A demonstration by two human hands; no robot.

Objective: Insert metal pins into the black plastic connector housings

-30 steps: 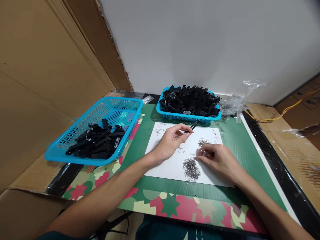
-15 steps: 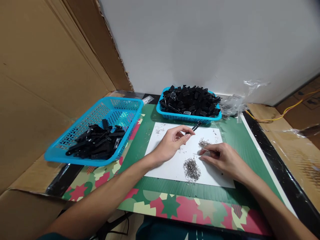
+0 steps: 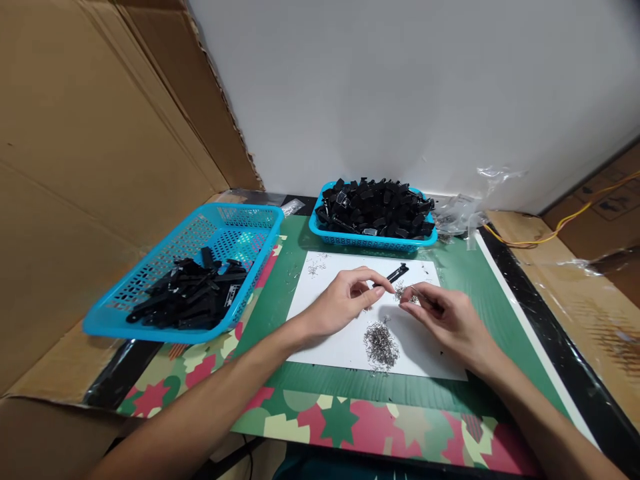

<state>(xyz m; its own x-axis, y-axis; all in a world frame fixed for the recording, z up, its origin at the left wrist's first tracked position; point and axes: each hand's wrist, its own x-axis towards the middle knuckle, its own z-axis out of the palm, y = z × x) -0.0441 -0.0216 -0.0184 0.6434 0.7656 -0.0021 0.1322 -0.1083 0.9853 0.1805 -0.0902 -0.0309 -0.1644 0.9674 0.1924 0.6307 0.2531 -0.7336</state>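
Note:
Between the fingers of my left hand is a slim black plastic part, its far end pointing up and to the right. My right hand is pinched closed close to the left fingertips; whatever is in the pinch is too small to make out. Both hands are above a white sheet. A pile of small bent metal wire pieces lies below and between the hands. Behind the right fingertips sits a smaller pile of wire pieces, partly hidden. A few more wire pieces are scattered at the sheet's upper left.
On the left stands a blue basket holding long black parts. A second blue basket, heaped with black parts, stands at the back by the wall. Clear plastic bags lie beside it. Cardboard borders the left side.
My right hand has moved up, its fingertips closer to the left hand. The black part has tilted and shifted slightly to the right. The whole view has shifted slightly.

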